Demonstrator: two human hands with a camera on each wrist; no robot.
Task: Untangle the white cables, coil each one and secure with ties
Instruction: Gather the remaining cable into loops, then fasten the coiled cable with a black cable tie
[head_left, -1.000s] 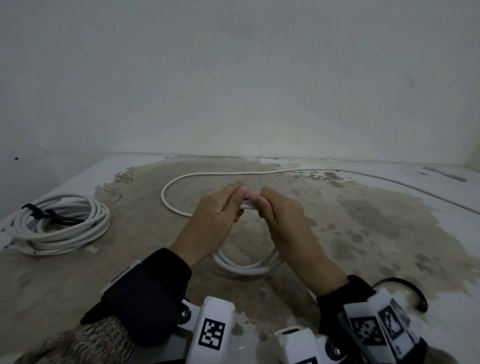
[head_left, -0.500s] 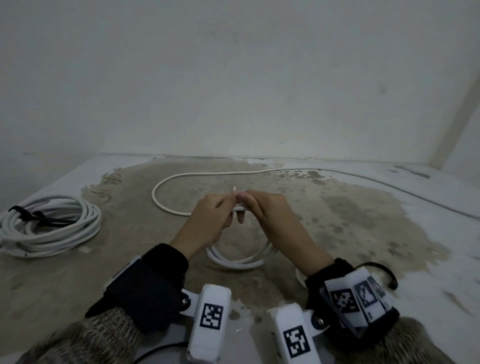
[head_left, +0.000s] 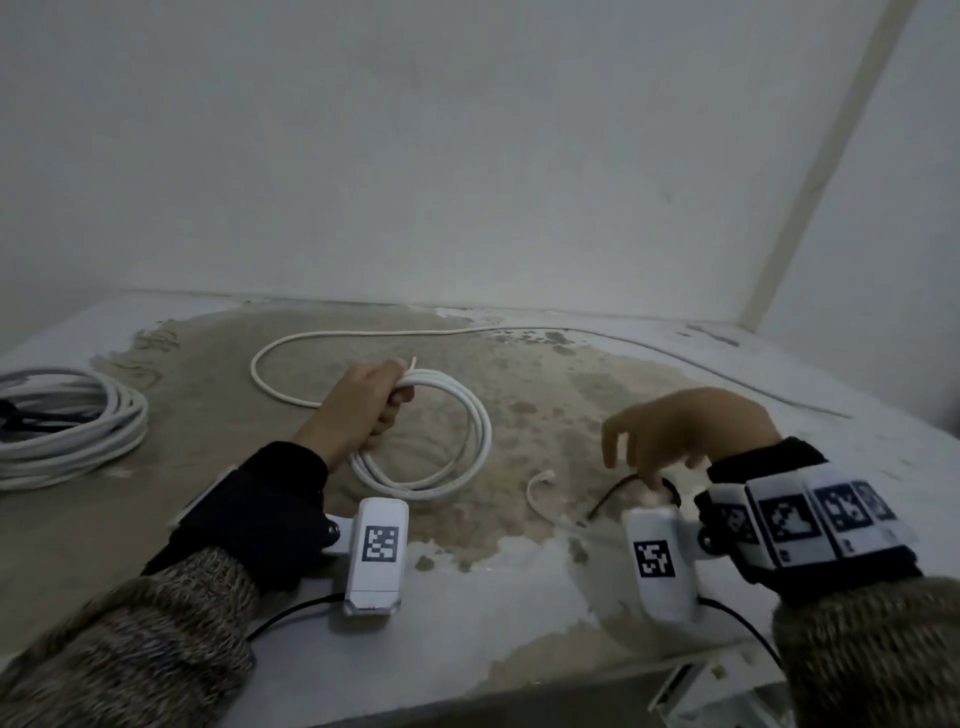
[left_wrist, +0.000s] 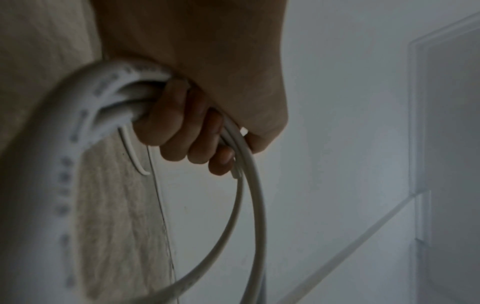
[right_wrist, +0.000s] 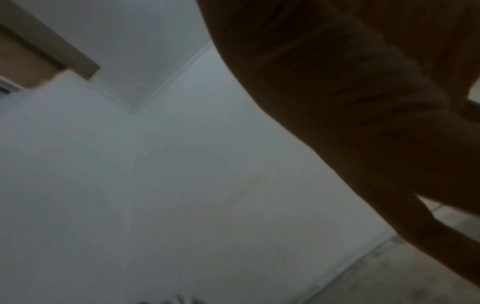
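My left hand (head_left: 366, 405) grips a small coil of white cable (head_left: 475, 441) at its far left side, lifting that side off the worn tabletop (head_left: 561, 410). In the left wrist view the fingers (left_wrist: 182, 123) curl round several bundled strands of the coil (left_wrist: 85, 115). The cable's loose run (head_left: 270, 387) loops behind the hand and trails off along the back to the right. My right hand (head_left: 685, 431) hovers at the near right with fingers spread and pointing down, one fingertip touching a black tie (head_left: 610, 496). The right wrist view shows only its dark palm (right_wrist: 363, 123).
A finished white coil (head_left: 78, 441), bound with a black tie (head_left: 21, 415), lies at the far left. A short curved white piece (head_left: 537, 491) lies beside the black tie. The wall rises right behind the table. The table's front edge runs close below my wrists.
Both hands were pinching the cable together above the coil. The right hand has let go and swung right and down to the black tie. The left hand alone holds the coil.
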